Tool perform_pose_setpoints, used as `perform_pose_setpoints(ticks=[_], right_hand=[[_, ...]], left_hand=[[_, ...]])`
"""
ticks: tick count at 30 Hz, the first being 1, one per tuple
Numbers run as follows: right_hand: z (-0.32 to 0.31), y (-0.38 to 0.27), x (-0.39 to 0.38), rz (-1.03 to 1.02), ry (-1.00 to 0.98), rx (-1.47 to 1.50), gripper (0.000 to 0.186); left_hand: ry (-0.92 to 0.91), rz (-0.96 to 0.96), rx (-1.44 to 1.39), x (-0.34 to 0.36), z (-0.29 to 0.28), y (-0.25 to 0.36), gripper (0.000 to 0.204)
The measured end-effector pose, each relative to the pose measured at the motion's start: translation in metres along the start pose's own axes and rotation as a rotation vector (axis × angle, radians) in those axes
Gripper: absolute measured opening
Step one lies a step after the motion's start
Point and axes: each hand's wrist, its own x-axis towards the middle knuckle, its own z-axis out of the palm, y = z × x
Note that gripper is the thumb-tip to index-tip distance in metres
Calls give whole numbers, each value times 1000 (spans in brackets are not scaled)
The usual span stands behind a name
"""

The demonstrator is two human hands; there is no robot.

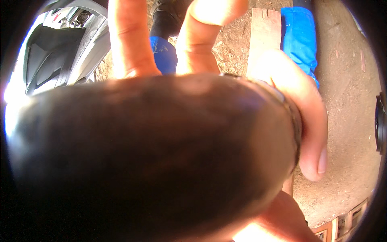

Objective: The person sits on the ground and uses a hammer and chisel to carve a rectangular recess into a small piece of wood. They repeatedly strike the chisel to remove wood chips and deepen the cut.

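Note:
A large, dark, glossy rounded object fills the middle of the view, so close that it is blurred; its kind cannot be made out. At its right rim a bent digit with a visible nail curls round it, and I take this for my right hand. More skin shows under the object at the lower right. Two spread fingers rise behind its upper edge, the right one bent at the tip. Which hand they belong to is unclear, since the palms are hidden. My left hand cannot be picked out with certainty.
Grey and black vehicle bodywork stands at the upper left. Beyond the fingers lie a flat pale board, a blue-clad leg and another blue patch below a dark-covered leg. Brown ground spreads right; slatted wooden pieces sit lower right.

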Motion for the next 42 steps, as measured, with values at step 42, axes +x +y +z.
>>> perform_pose_setpoints(ticks=[42], right_hand=[[-9,-9,-24,57,-71,66,32]], left_hand=[[-131,-158,725,-41,-77,-116,14]])
